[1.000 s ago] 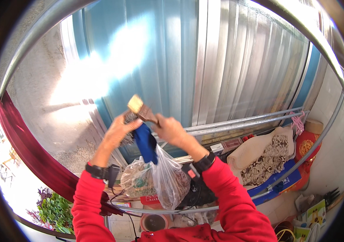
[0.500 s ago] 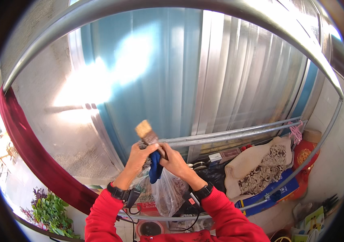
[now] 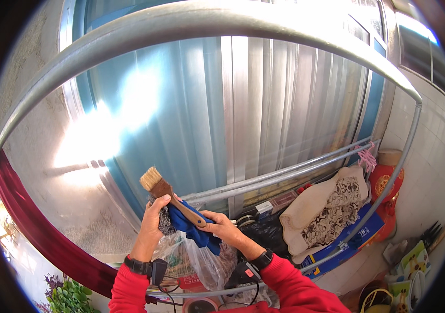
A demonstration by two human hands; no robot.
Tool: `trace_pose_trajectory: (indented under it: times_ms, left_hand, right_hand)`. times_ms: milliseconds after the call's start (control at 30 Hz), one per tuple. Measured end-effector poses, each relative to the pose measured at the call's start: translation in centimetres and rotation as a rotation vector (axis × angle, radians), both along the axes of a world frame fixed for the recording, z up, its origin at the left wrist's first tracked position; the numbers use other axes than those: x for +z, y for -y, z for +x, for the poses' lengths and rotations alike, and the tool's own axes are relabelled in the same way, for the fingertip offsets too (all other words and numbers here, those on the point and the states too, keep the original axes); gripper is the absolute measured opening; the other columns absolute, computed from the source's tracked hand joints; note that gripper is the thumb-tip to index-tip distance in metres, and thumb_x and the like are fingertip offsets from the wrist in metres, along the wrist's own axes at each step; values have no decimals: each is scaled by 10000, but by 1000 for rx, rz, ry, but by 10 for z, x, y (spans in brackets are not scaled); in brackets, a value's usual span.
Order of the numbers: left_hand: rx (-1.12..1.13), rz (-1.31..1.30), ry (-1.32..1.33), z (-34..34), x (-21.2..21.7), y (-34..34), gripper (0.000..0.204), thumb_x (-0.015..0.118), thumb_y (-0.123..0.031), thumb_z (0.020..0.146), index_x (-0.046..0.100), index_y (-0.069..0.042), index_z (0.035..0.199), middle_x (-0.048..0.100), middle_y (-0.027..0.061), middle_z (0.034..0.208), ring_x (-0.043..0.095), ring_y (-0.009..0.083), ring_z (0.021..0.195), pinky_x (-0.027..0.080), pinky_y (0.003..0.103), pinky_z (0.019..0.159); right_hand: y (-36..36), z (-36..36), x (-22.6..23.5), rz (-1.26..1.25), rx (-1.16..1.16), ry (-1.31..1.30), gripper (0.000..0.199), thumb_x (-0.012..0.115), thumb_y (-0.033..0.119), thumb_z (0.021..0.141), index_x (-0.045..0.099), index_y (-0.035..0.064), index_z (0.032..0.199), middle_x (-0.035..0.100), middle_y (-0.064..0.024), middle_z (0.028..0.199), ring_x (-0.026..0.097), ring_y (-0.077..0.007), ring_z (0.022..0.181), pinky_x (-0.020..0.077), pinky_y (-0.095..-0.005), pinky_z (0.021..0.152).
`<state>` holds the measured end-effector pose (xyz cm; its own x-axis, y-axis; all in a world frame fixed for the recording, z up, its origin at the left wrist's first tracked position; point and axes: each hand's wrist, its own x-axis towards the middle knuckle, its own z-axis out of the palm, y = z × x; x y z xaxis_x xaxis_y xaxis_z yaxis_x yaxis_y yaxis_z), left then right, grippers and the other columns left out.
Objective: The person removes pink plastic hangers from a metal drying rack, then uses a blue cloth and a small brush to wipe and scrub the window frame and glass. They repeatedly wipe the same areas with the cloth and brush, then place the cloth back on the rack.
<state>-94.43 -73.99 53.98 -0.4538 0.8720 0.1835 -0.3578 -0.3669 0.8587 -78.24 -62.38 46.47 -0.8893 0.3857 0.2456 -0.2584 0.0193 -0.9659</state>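
A flat paintbrush (image 3: 186, 211) with tan bristles and a brown wooden handle lies slantwise between my hands, bristles pointing up and left. My left hand (image 3: 152, 221) is closed at the brush's neck, thumb on top, with a dark blue cloth (image 3: 201, 239) and a grey fuzzy bundle (image 3: 165, 221) bunched beneath. My right hand (image 3: 226, 230) pinches the end of the handle, close to the cloth. A clear plastic bag (image 3: 209, 268) with contents I cannot make out sits below my hands.
A thick metal rail (image 3: 217, 22) arches across in front of me, a maroon cloth (image 3: 39, 219) hanging from its left end. Behind stand metal poles (image 3: 274, 182) and curtained sliding doors. A patterned cream cloth (image 3: 332, 208), blue box (image 3: 355, 240) and red lantern-like object (image 3: 387, 182) lie right.
The brush has turned so its handle now shows along its length. My right hand has slid out to the handle's end, and the blue cloth has spread wider. The view has shifted right.
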Motion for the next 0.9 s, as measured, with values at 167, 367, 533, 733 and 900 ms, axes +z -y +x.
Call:
trace_pose_trajectory:
  times_ms: [167, 367, 533, 733, 900]
  left_hand:
    - [-38, -43, -81, 0, -1, -1, 245, 566, -220, 868, 604, 6, 954, 652, 120, 895, 637, 203, 832, 522, 337, 783]
    - [-112, -152, -136, 0, -2, 1, 262, 591, -215, 861, 598, 20, 977, 659, 144, 932, 653, 215, 792, 556, 342, 774]
    - [-140, -12, -171, -4, 11, 9, 316, 583, -228, 871, 569, 37, 1043, 655, 184, 994, 654, 169, 672, 558, 283, 534]
    - [173, 190, -152, -51, 39, 21, 264, 532, -190, 896, 546, 41, 1022, 650, 216, 999, 623, 192, 538, 509, 266, 439]
    - [530, 201, -355, -110, 72, 32, 207, 543, -163, 893, 551, 23, 984, 665, 209, 883, 598, 183, 516, 479, 263, 478]
  right_hand:
    - [0, 7, -3, -104, 26, -9, 358, 607, 182, 911, 558, -16, 1205, 616, -6, 1008, 565, -56, 876, 474, -209, 799]
    - [0, 22, -9, -205, 19, -72, 367, 589, 239, 923, 567, -32, 1169, 643, -41, 975, 604, -80, 824, 502, -217, 746]
    - [3, 36, -4, -269, 14, 18, 363, 599, 251, 918, 594, -38, 1137, 654, -59, 954, 622, -97, 786, 513, -222, 714]
    - [-4, 43, -1, -320, -78, 1, 429, 595, 258, 922, 551, -51, 1217, 652, -56, 957, 610, -85, 798, 510, -222, 705]
    - [-18, 53, -7, -347, -210, -28, 385, 600, 258, 923, 573, -31, 1177, 650, -47, 948, 610, -95, 781, 504, -227, 689]
